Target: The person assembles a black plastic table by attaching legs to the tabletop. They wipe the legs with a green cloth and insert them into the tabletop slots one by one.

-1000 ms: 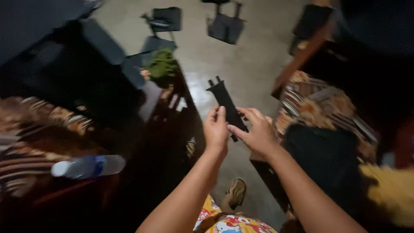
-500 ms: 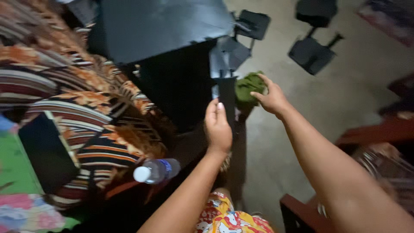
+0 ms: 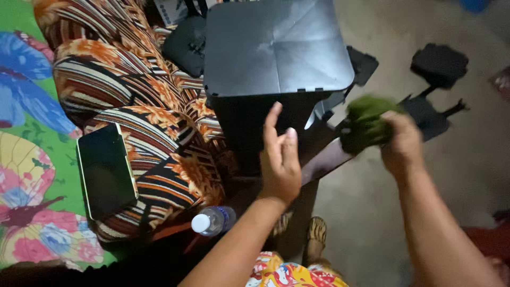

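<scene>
Left to right: one dark tablet (image 3: 106, 169) lies on a striped cushion (image 3: 154, 159); one capped water bottle (image 3: 212, 220) lies below it, near the cushion's lower edge. The left hand (image 3: 280, 159) is released, fingers spread, grasping nothing, just before the front wall of one black box-shaped unit (image 3: 276, 48). The right hand (image 3: 401, 142) is clenched on one green cloth (image 3: 364, 125), held above a dark plank (image 3: 332, 159). The step appears to be wiping; the cloth seems to need pressing onto a surface. Three black plastic parts (image 3: 438, 64) lie on the floor (image 3: 478, 159).
</scene>
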